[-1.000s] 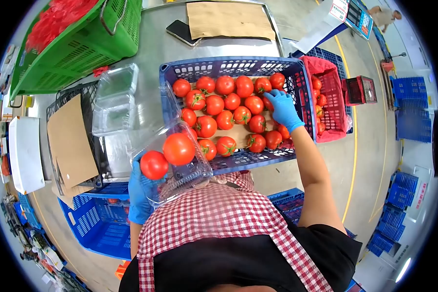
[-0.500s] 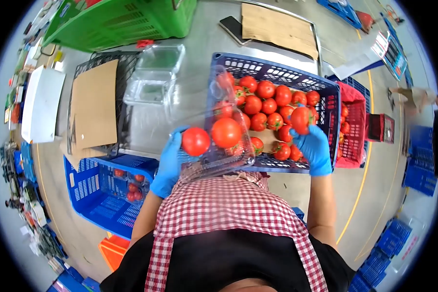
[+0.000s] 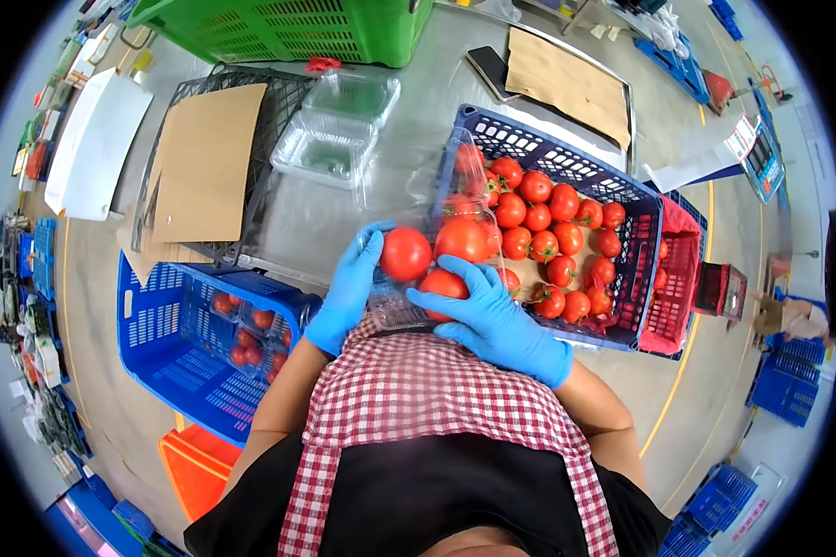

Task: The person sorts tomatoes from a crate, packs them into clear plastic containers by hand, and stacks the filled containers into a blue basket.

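Observation:
In the head view my left hand [image 3: 348,292], in a blue glove, grips the left side of a clear plastic clamshell box [image 3: 398,310] close to my apron. One tomato [image 3: 406,254] rests in the box beside my left fingers, and another tomato [image 3: 462,240] lies right of it. My right hand [image 3: 503,325], also gloved, has its fingers curled over a third tomato [image 3: 442,285] at the box's near side. Beyond the box stands a dark blue crate [image 3: 567,137] of several loose tomatoes, partly seen through the clear lid.
Open clear boxes [image 3: 320,148] lie on the metal table [image 3: 427,84], near a cardboard sheet [image 3: 209,162] and a phone [image 3: 490,72]. A blue crate [image 3: 172,348] with packed tomatoes stands at lower left. A green crate [image 3: 288,28] stands at the back.
My right hand has brought a tomato from above the dark blue crate leftward to the clamshell box. The head view has shifted a little.

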`<control>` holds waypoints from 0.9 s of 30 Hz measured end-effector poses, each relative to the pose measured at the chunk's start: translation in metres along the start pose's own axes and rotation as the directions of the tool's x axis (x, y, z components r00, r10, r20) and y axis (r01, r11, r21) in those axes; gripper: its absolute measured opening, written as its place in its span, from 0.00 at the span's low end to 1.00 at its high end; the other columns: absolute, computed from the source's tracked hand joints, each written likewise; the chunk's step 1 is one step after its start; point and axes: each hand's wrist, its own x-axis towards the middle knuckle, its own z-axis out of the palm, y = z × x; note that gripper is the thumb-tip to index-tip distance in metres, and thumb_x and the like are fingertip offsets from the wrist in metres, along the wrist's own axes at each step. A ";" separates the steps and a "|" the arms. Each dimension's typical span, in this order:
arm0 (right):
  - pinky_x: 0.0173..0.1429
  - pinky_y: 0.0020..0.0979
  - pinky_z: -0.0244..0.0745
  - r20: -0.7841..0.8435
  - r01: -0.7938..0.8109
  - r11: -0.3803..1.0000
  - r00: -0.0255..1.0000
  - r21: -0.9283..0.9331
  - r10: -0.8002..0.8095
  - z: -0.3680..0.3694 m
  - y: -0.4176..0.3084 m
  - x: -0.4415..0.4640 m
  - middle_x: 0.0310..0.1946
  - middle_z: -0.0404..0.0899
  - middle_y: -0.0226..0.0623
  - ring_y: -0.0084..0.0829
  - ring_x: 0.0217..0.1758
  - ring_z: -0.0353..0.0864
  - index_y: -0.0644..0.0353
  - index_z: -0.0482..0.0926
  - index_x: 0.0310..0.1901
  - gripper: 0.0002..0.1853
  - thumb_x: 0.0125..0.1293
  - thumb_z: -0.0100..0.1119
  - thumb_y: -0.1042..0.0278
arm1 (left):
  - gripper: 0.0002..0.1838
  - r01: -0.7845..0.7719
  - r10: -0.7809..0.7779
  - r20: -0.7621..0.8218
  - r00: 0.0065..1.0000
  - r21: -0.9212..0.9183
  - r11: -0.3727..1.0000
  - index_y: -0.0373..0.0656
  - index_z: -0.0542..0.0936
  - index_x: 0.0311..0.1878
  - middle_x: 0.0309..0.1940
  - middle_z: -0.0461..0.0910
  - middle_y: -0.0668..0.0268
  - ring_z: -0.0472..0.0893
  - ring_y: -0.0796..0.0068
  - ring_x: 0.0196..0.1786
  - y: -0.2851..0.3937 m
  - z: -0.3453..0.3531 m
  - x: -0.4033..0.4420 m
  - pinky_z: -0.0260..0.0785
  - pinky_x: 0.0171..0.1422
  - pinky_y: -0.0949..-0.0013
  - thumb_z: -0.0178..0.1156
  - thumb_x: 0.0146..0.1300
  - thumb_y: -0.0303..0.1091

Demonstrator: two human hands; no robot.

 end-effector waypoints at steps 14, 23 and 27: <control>0.40 0.39 0.73 0.202 -0.370 0.891 0.882 -0.262 0.425 0.001 -0.006 0.003 0.36 0.74 0.44 0.43 0.36 0.77 0.49 0.66 0.65 0.35 0.55 0.64 0.54 | 0.20 0.010 -0.014 0.089 0.996 0.046 0.999 0.48 0.69 0.61 0.55 0.72 0.64 0.77 0.71 0.53 -0.008 -0.002 0.007 0.78 0.46 0.67 0.44 0.73 0.47; 0.43 0.39 0.74 -0.024 -0.222 0.961 0.975 -0.166 0.221 0.017 0.014 -0.008 0.39 0.76 0.47 0.44 0.39 0.79 0.55 0.67 0.63 0.31 0.56 0.64 0.63 | 0.26 -0.063 0.052 0.125 0.991 0.083 0.995 0.47 0.67 0.63 0.56 0.71 0.63 0.74 0.71 0.55 -0.005 0.002 0.009 0.77 0.47 0.67 0.40 0.73 0.55; 0.48 0.32 0.74 0.032 -0.435 0.850 0.894 0.299 0.446 -0.028 0.022 -0.007 0.52 0.76 0.49 0.37 0.48 0.80 0.56 0.67 0.64 0.30 0.60 0.63 0.64 | 0.28 -0.021 0.005 0.174 0.985 0.093 0.995 0.46 0.66 0.64 0.57 0.71 0.63 0.73 0.72 0.57 0.004 0.002 0.011 0.73 0.54 0.67 0.42 0.72 0.56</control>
